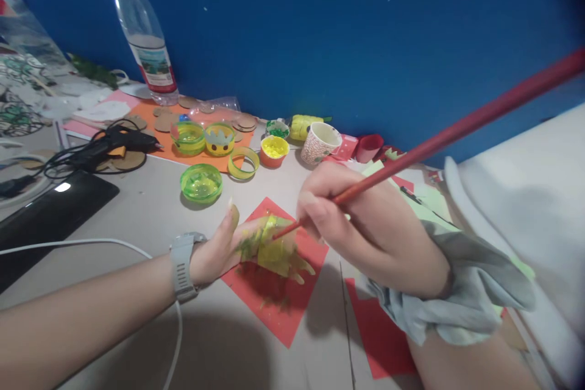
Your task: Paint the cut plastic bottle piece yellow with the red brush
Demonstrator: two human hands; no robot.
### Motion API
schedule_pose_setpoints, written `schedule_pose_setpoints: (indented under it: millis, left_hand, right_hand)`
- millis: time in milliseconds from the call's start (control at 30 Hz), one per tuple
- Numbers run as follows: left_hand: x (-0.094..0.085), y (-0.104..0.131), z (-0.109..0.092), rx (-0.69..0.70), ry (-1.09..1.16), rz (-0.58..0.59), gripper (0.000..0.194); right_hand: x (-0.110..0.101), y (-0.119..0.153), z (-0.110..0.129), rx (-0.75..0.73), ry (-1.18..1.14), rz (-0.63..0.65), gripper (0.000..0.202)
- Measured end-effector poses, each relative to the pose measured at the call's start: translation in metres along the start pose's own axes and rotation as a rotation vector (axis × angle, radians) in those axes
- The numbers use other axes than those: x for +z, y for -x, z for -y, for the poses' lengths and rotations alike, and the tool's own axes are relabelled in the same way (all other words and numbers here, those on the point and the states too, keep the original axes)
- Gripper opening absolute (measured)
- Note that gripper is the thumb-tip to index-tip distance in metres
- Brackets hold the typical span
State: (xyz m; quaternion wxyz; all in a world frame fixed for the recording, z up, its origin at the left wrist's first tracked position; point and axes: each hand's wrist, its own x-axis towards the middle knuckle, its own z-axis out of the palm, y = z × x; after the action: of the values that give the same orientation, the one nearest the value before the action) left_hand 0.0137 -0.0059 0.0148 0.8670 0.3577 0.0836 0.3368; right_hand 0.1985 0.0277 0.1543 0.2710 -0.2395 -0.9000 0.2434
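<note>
My right hand grips a red paintbrush in a pinch. Its thin tip touches or hovers just over a yellow-painted piece, whose exact kind I cannot make out. That piece sits about the fingers of my left hand, which hold it over a square of red paper. Green and yellow paint smears my left fingers, and the thumb points up. A grey watch is on the left wrist. Behind the hands stand an orange cup of yellow paint and a green clear dish.
A glue gun with its cord lies at left, by a black tablet. A tall water bottle rises against the blue wall. Yellow rings, a patterned paper cup and more red paper are around.
</note>
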Motion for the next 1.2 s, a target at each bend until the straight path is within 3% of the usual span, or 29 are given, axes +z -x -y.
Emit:
schedule_pose_setpoints:
  millis: [133, 300, 367, 500, 567, 700, 767, 900, 967, 1033, 1200]
  left_hand:
    - [0.001, 0.0, -0.001, -0.026, -0.021, -0.02, 0.099]
    - [-0.001, 0.004, -0.001, -0.024, -0.011, -0.011, 0.098]
    - [-0.001, 0.004, -0.001, -0.029, -0.009, -0.024, 0.097]
    - [0.001, 0.001, -0.003, -0.026, 0.01, -0.018, 0.102]
    - [0.001, 0.0, -0.004, -0.039, 0.02, -0.007, 0.103]
    - [0.0, 0.0, -0.007, -0.046, 0.093, 0.001, 0.105]
    - [-0.002, 0.0, -0.008, -0.035, 0.132, -0.002, 0.106]
    - [-0.002, -0.002, -0.012, -0.058, 0.179, 0.013, 0.11]
    - [0.0, -0.003, -0.013, -0.065, 0.198, 0.009, 0.11]
    - [0.001, -0.003, -0.014, -0.06, 0.211, 0.014, 0.109]
    - [0.002, -0.002, -0.012, -0.071, 0.175, 0.007, 0.106]
  right_hand:
    - [0.003, 0.0, 0.002, 0.032, -0.008, 0.121, 0.024]
    - [-0.01, 0.003, -0.002, 0.002, 0.112, -0.104, 0.026]
    - [-0.012, 0.004, -0.002, 0.001, 0.072, -0.135, 0.025]
    - [-0.003, 0.001, -0.001, -0.017, -0.017, 0.081, 0.021]
    - [-0.001, 0.001, -0.001, -0.015, 0.027, 0.11, 0.022]
    - [-0.009, 0.005, -0.001, 0.005, 0.161, -0.154, 0.025]
    - [-0.013, 0.006, 0.0, 0.02, 0.13, -0.212, 0.024]
    - [-0.005, 0.001, 0.0, 0.046, 0.028, 0.005, 0.024]
    - [-0.001, 0.0, -0.001, 0.044, 0.06, 0.033, 0.024]
    - [-0.002, 0.002, -0.001, 0.039, 0.121, -0.12, 0.025]
    - [-0.017, 0.013, -0.001, 0.096, 0.231, -0.698, 0.024]
